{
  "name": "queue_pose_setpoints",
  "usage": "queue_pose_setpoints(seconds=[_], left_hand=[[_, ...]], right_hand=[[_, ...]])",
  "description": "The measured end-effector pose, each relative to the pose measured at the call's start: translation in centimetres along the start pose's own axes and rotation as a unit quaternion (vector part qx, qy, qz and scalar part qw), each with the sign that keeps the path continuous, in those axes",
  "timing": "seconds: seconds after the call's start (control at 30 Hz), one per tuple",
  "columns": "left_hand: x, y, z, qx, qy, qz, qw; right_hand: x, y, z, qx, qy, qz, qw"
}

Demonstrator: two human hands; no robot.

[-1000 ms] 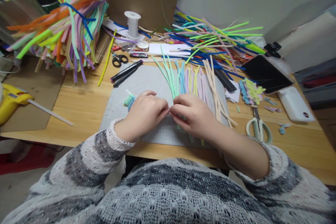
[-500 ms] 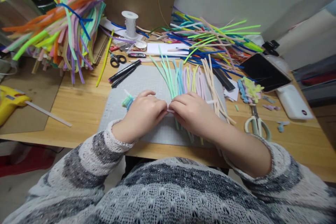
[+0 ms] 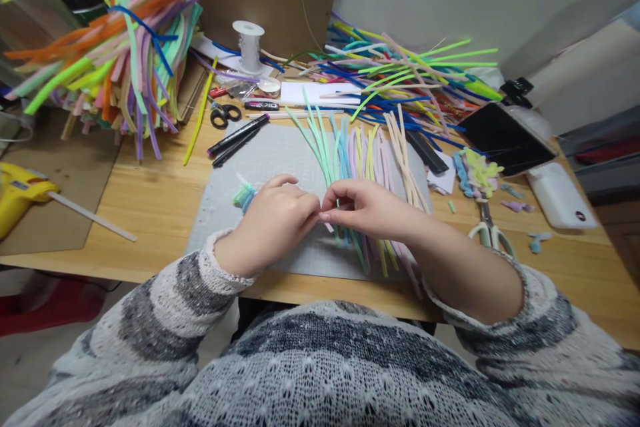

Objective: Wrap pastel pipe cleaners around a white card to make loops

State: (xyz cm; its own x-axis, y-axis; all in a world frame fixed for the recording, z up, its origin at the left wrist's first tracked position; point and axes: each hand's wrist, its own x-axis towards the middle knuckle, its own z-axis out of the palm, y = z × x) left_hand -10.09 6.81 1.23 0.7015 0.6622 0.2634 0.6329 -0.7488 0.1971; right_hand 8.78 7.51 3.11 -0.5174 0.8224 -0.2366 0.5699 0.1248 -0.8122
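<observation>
Above the grey cutting mat (image 3: 220, 193), my left hand (image 3: 277, 217) and my right hand (image 3: 367, 209) meet fingertip to fingertip. Between them they pinch a pale pink pipe cleaner (image 3: 328, 226); a short end pokes out below, and my fingers hide most of it. Under and behind my right hand lie rows of loose pipe cleaners: green (image 3: 320, 140), blue (image 3: 341, 140), yellow (image 3: 371, 147) and peach (image 3: 403, 153). A small green and blue piece of bent pipe cleaner (image 3: 243, 195) rests beside my left hand.
A big bundle of pipe cleaners (image 3: 135, 47) stands at the back left, a loose pile (image 3: 410, 73) at the back. Black scissors (image 3: 225, 115), markers (image 3: 239, 137) and a wire spool (image 3: 249, 47) lie behind the mat. Left is a yellow glue gun (image 3: 25, 193); right, light-handled scissors (image 3: 487, 223).
My right hand has turned, with thumb and forefinger now showing a gap between them. The pale pink end now points down below the fingertips. My left hand has barely moved.
</observation>
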Motion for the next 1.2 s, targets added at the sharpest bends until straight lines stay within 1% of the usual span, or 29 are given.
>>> queue_pose_setpoints(seconds=[0.07,0.2,0.3,0.43,0.67,0.83,1.0,1.1,1.2], left_hand=[[0.0,0.0,0.0,-0.004,0.000,-0.002,1.000],[0.1,-0.1,0.0,-0.003,0.003,-0.005,1.000],[0.1,-0.1,0.0,-0.008,-0.002,-0.009,1.000],[0.2,-0.2,-0.1,-0.023,-0.010,-0.014,1.000],[0.3,-0.3,-0.3,-0.034,-0.030,-0.021,0.999],[0.3,-0.3,-0.7,-0.051,-0.046,-0.029,0.997],[0.4,-0.5,-1.1,-0.075,-0.068,-0.032,0.994],[0.5,-0.4,-1.2,-0.082,-0.072,-0.038,0.993],[0.5,-0.2,-1.2,-0.084,-0.071,-0.044,0.993]], right_hand=[[0.1,0.1,0.2,-0.024,0.013,-0.021,0.999],[0.1,0.7,0.6,-0.103,0.045,-0.086,0.990],[0.0,1.1,0.8,-0.160,0.048,-0.127,0.978],[-0.1,1.3,0.7,-0.175,0.047,-0.152,0.972],[0.0,1.5,0.7,-0.158,0.044,-0.159,0.974],[0.0,1.8,0.8,-0.161,0.043,-0.170,0.971],[-0.1,1.8,1.0,-0.197,0.055,-0.151,0.967],[-0.1,1.8,1.2,-0.236,0.064,-0.133,0.961],[-0.1,1.7,1.4,-0.269,0.072,-0.132,0.951]])
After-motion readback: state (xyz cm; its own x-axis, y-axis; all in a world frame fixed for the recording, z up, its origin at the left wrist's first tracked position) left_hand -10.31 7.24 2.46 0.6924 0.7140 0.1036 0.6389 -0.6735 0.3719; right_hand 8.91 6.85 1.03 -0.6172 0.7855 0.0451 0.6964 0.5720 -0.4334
